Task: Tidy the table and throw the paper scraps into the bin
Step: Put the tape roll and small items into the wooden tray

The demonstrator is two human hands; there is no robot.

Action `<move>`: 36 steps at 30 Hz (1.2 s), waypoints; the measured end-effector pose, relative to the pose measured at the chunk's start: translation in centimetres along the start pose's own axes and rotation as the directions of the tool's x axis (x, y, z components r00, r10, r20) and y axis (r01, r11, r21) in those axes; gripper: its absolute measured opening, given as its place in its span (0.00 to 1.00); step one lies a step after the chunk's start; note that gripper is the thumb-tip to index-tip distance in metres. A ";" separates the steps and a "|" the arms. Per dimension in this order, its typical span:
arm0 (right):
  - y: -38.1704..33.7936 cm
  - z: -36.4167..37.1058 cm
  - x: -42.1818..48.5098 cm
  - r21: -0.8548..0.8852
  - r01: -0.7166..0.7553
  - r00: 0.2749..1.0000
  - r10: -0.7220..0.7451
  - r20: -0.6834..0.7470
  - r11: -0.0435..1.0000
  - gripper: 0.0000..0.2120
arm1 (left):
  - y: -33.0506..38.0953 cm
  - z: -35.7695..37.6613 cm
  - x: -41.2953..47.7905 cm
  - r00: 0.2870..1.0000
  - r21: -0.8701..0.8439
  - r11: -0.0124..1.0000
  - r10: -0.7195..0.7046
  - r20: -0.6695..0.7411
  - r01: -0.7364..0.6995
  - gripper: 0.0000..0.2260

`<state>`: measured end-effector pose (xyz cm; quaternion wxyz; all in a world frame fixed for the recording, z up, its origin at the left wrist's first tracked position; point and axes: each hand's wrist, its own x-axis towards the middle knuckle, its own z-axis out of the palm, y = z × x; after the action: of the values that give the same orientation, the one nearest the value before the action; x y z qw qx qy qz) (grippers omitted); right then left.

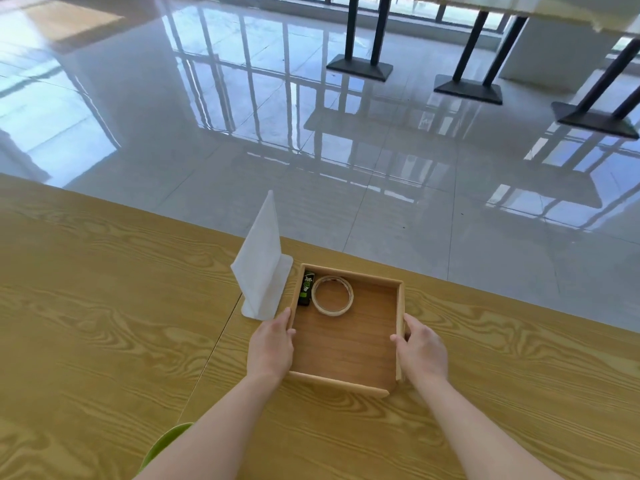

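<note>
A shallow wooden tray (349, 384) rests on the wooden table (104, 306) near its far edge. My left hand (272, 349) grips the tray's left wall and my right hand (420, 351) grips its right wall. Inside, at the far left corner, lie a roll of tape (333, 295) and a small black and green lighter (306, 287). Just left of the tray stands a white upright sign holder (261, 268). I see no paper scraps and no bin.
The table's far edge runs diagonally behind the tray, with glossy tiled floor (311, 133) beyond. Black table legs and bases (360, 65) stand far back right. A green object (162, 445) peeks out under my left forearm at the near edge.
</note>
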<state>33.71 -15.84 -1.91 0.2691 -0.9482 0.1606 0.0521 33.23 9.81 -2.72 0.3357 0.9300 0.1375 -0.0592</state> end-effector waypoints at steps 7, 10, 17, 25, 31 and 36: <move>-1.2 0.9 0.8 0.020 -0.044 0.999 0.044 -0.008 0.999 0.25 | -0.9 -0.7 0.9 0.991 -0.091 0.993 -0.082 -0.106 0.073 0.14; -1.6 1.2 1.0 0.029 -0.066 0.997 0.067 -0.033 0.997 0.24 | -1.0 -0.8 0.6 0.987 -0.122 0.990 -0.083 -0.137 0.067 0.13; -2.4 1.9 0.9 0.041 -0.110 0.993 0.112 -0.049 0.993 0.23 | -1.4 -0.7 0.0 0.988 -0.089 0.995 -0.046 -0.147 0.033 0.13; -3.0 2.2 0.7 0.033 -0.106 0.993 0.107 -0.047 0.994 0.23 | -1.7 -1.3 0.3 0.985 -0.087 0.995 -0.064 -0.163 0.050 0.11; -3.1 2.1 0.8 0.028 -0.103 0.994 0.104 -0.030 0.994 0.24 | -1.8 -1.5 0.3 0.984 -0.077 0.996 -0.056 -0.172 0.043 0.09; -3.2 2.1 1.0 0.028 -0.100 0.995 0.100 -0.026 0.995 0.23 | -1.8 -1.7 0.4 0.987 -0.064 0.997 -0.046 -0.154 0.037 0.07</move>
<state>35.72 -12.45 -2.27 0.2764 -0.9360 0.2123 0.0503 33.17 12.29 -2.57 0.3506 0.9181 0.1845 0.0108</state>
